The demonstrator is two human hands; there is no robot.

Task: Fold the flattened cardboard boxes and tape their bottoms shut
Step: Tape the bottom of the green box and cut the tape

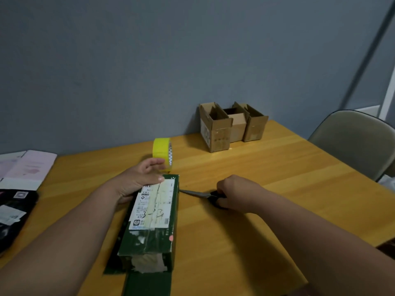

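Green box: one green box [152, 218] lies on its side in the lower middle of the frame, long and thin, with one end near the bottom edge. One white label with black print is stuck on its top face. Pale tape runs along the top. The near end is open, and one green flap lies flat on the desk below it.
Left hand: one left hand [136, 178] rests on the far end of the green box, on its left side. The fingers are mostly straight and the thumb lies along the box top. The grip is loose, not curled round anything.
Right hand: one right hand [234, 192] is at the middle right, fingers curled tight round the black handles of the scissors.
Scissors: one pair of scissors [198, 194] lies low over the desk, blades together and pointing left, tip just beside the box.
Tape roll: one yellow tape roll [162, 151] stands on its edge just behind the left hand.
Brown boxes: three small brown boxes [233, 126] stand in a row by the wall, upper middle, tops open.
Desk: one yellow wooden desk [277, 178].
Chair: one grey chair [354, 137] at the right.
Papers: pink and white papers [27, 165] at the left edge, with dark things below them.
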